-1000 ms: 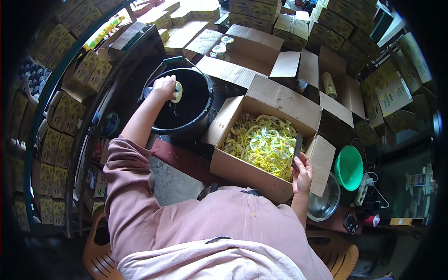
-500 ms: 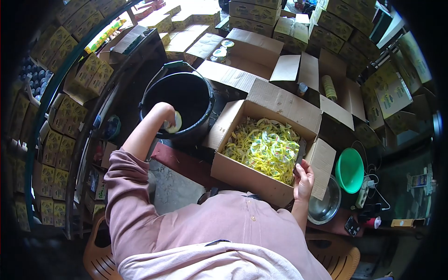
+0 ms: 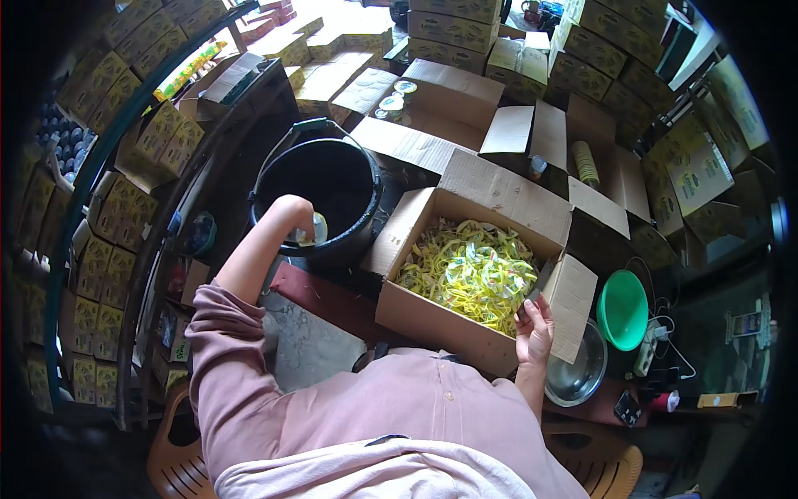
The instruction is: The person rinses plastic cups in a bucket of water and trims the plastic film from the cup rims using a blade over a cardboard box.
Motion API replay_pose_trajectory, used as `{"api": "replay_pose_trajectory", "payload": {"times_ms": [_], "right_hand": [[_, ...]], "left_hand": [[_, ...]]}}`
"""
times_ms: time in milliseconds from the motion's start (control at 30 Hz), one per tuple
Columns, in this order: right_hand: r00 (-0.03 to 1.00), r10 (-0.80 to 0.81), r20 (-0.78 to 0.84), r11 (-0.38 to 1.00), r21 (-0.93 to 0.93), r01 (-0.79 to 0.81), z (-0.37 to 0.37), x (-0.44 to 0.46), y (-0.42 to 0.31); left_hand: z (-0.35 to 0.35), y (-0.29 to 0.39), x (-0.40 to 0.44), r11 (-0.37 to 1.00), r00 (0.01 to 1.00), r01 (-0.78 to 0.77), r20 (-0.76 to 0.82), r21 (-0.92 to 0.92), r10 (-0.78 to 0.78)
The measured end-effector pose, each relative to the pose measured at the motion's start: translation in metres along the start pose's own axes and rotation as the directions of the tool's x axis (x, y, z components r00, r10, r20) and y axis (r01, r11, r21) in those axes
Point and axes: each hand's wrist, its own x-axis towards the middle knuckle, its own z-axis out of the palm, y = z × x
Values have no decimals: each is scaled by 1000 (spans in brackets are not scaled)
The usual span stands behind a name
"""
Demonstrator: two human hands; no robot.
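The single view looks from the person's head, forward and steeply down — the mauve shirt [image 3: 374, 391] is very near, at the lower middle. The black bucket [image 3: 345, 170], left of centre, and the open carton [image 3: 432, 328] lie within arm's reach; stacked boxes [image 3: 450, 32] stand farther, at the top. The picture is very wide — its edges bend, its corners darken.

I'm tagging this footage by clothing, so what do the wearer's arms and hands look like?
The left sleeve is dusty pink, bunched in loose folds near the elbow, with the forearm uncovered. No glove, watch or bracelet shows on the left hand or right hand.
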Motion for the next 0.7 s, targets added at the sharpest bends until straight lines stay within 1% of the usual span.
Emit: {"api": "replay_pose_trajectory", "payload": {"times_ms": [33, 133, 233, 267, 300, 333, 367, 400, 433, 500, 600, 633, 700], "right_hand": [[1000, -5, -8, 1000, 0, 5, 0, 0, 1], [996, 25, 86, 996, 79, -32, 0, -1, -5], [998, 32, 52, 998, 53, -35, 2, -1, -3], [999, 22, 48, 999, 36, -24, 3, 0, -3], [999, 13, 42, 1000, 18, -14, 3, 0, -1], [999, 3, 35, 1000, 2, -3, 3, 0, 0], [999, 5, 38, 1000, -2, -5, 4, -1, 0], [999, 9, 40, 1000, -10, -8, 5, -3, -1], [999, 11, 41, 1000, -16, -10, 5, -3, -2], [999, 8, 47, 1000, -18, -7, 2, -3, -2], [999, 16, 29, 1000, -23, -15, 5, -3, -2], [1000, 13, 22, 999, -32, -13, 9, -3, -3], [1000, 9, -6, 999, -52, -9, 16, -6, -7]], "left_hand": [[1, -2, -1, 1000, 995, 6, -104, -18, -8], [-5, -1, -11, 999, 990, -22, 135, -27, 25], [-2, -7, 4, 999, 1000, -22, -8, -34, 21], [2, -8, 8, 991, 971, 0, -236, -132, -32], [2, -8, 8, 994, 997, 28, -75, -106, -36], [0, -8, 8, 996, 995, 49, 86, -74, -43], [-2, -6, 9, 997, 968, 63, 244, -39, -51], [-10, -2, -4, 997, 975, 56, 218, -48, -44], [-12, 0, -12, 999, 992, 29, 123, -38, -24], [-5, -5, 0, 1000, 999, -14, -36, -17, 13], [-8, -5, -1, 998, 981, 40, 193, -49, -30], [-7, -7, 1, 999, 996, 21, 89, -41, -17], [-3, -7, 3, 1000, 993, -24, -115, -13, 22]]}}
